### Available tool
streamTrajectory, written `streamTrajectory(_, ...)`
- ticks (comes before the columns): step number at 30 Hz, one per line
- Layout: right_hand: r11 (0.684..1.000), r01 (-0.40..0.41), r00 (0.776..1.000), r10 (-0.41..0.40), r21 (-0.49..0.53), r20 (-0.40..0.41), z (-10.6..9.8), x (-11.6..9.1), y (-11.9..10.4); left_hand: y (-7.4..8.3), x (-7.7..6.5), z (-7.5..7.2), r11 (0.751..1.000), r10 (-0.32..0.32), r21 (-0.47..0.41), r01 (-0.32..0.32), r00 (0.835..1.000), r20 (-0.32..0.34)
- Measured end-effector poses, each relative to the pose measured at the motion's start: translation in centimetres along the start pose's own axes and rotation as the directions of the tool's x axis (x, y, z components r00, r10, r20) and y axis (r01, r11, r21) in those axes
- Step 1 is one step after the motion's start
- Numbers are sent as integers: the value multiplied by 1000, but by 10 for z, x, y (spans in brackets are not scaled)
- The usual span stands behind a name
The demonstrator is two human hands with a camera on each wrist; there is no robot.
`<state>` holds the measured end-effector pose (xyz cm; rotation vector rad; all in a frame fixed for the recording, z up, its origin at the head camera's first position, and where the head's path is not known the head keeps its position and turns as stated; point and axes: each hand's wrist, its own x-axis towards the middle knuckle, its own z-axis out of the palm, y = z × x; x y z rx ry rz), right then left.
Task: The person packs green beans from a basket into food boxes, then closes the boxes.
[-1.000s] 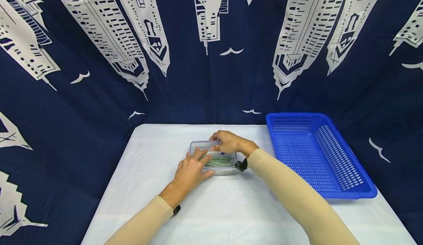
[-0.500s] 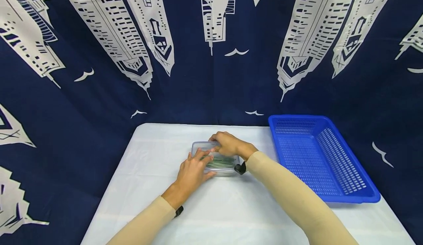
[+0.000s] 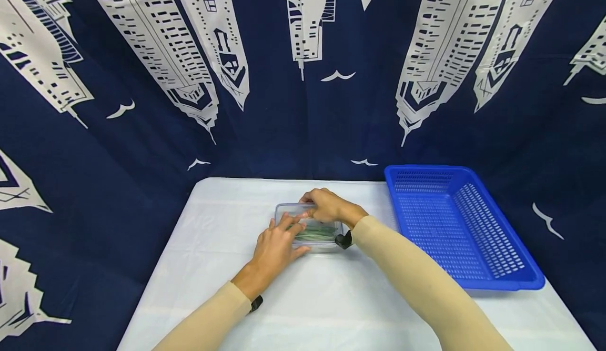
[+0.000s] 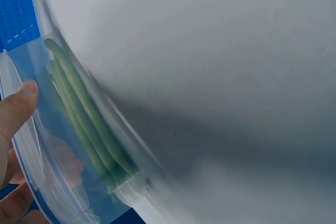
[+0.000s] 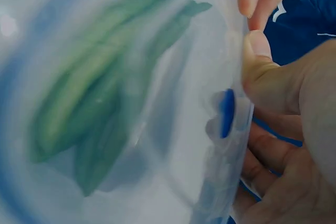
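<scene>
A clear plastic food container [image 3: 326,246] with a see-through lid [image 5: 173,177] stands on the white-covered table. Long green vegetables [image 4: 86,114], resembling green beans, lie inside. My left hand [image 3: 274,246] rests over the left part of the lid with fingers spread, its thumb against the near side. At the far edge my right hand [image 3: 329,205] grips the rim, its thumb on top and the other fingers curled down the side. A small blue tab [image 5: 227,114] shows on the lid near the right thumb. Whether the lid is fully seated is unclear.
A blue perforated plastic basket [image 3: 473,282] stands to the right of the container. White cloth [image 3: 208,267] covers the table. Behind hangs a dark blue curtain [image 3: 303,130] printed with white buildings and birds.
My right thumb has come closer to the left fingertips over the lid. The whole head view has shifted slightly; otherwise both hands stay on the container.
</scene>
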<state>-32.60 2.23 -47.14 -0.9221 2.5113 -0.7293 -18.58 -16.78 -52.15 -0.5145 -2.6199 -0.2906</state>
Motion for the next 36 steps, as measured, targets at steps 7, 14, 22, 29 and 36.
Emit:
streamTrajectory(7,1000,20,1000,-21,-18,-22,1,-13,4,-5,-4,-3,998,36,57,-36,999,-13)
streamTrajectory(14,997,21,994,-28,-68,-106,-8,-33,17,-6,-1,-7,998,25,-58,-23,999,30)
streamTrajectory(22,997,24,986,-35,-68,-165,-9,-57,27,-16,-2,-10,987,-29,-159,39,998,62)
streamTrajectory(29,994,56,958,-80,-95,-276,-13,-79,34,-38,-4,-18,976,-114,-184,120,992,45)
streamTrajectory(36,993,52,936,-84,-103,-342,-24,-108,42,-61,-14,-30,960,-193,-200,198,980,43)
